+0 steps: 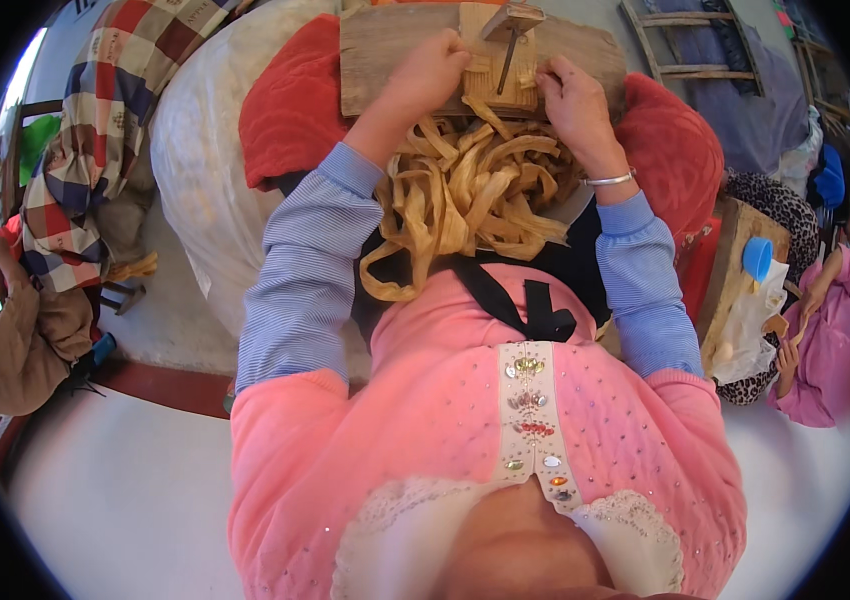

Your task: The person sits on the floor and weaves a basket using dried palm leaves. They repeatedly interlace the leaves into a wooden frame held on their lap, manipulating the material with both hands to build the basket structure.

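A wooden board lies across the far side of my lap. On its middle sits a smaller yellowish board with a thin metal rod slanting down from a wooden block. My left hand is closed at the small board's left edge; what its fingertips hold is hidden. At the right edge my right hand pinches what looks like the end of a tan strip. A tangled heap of flat tan strips fills my lap below the board.
Red cushion-like cloth bulges out on both sides of the board. A large whitish sack stands at left. To the right, a person in pink works beside a wooden board with a blue cup. Another person sits far left.
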The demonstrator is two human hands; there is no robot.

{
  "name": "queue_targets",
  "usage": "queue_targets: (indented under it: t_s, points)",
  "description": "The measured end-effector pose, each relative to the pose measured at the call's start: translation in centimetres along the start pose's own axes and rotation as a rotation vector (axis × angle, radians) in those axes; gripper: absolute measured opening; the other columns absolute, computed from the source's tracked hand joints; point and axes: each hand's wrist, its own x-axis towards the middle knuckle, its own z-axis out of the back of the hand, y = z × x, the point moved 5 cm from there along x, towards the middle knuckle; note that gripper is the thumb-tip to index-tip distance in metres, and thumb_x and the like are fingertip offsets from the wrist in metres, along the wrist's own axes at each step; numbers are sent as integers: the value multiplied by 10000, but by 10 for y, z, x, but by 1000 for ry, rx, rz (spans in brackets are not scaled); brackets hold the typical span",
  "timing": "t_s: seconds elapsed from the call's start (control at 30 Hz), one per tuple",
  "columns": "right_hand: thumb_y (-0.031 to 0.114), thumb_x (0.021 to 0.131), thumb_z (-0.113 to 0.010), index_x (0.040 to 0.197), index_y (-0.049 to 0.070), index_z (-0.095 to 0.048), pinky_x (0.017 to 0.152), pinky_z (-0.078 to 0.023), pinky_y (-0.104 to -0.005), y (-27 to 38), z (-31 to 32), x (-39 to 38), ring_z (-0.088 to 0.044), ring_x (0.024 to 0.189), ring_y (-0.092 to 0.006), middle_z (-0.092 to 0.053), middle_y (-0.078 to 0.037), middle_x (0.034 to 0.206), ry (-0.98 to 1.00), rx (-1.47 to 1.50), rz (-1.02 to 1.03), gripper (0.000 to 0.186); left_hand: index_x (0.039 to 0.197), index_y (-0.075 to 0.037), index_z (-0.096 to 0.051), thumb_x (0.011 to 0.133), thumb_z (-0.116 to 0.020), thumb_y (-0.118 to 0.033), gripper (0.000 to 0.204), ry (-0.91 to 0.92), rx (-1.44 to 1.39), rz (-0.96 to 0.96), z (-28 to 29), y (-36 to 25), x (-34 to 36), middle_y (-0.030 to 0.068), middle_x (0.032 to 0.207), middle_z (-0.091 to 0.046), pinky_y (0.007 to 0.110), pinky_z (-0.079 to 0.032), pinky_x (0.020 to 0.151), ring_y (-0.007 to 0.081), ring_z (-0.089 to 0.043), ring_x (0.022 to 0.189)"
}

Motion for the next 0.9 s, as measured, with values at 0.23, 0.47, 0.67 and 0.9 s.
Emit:
queue_targets:
  t_s: [0.23,0.47,0.67,0.9]
  points:
    - [171,853,-604,924,97,-645,710,-456,-387,66,36,-14,-599,799,-287,-637,-73,854,-304,-20,297,111,884,-30,-583,939,-563,-254,231,65,-266,57,-4,-21,-28,-28,648,-480,226,-339,484,66,-395,531]
    - [254,903,-583,856,68,-679,491,-394,-383,58,9,-2,-529,509,-294,-572,-125,604,21,208,28,215,928,-27,-619,980,-500,-333,332,36,12,-111,8,-59,-45,-21,584,-479,226,-358,488,58,-397,528]
    - [184,936,-586,919,-2,-692,457,-314,-203,109,5,-56,-385,506,-29,-527,54,626,706,1309,-498,215,931,-35,-624,997,-457,-327,343,103,-196,-89,3,-38,-53,-28,628,-504,200,-314,491,37,-390,547]
    - [159,959,-561,1071,-3,-665,494,-413,-194,98,19,-38,-574,601,-67,-611,-6,722,79,1175,-242,223,1014,-42,-565,998,-420,-226,235,114,-781,54,-13,-79,-99,-42,716,-473,171,-279,502,20,-370,581]
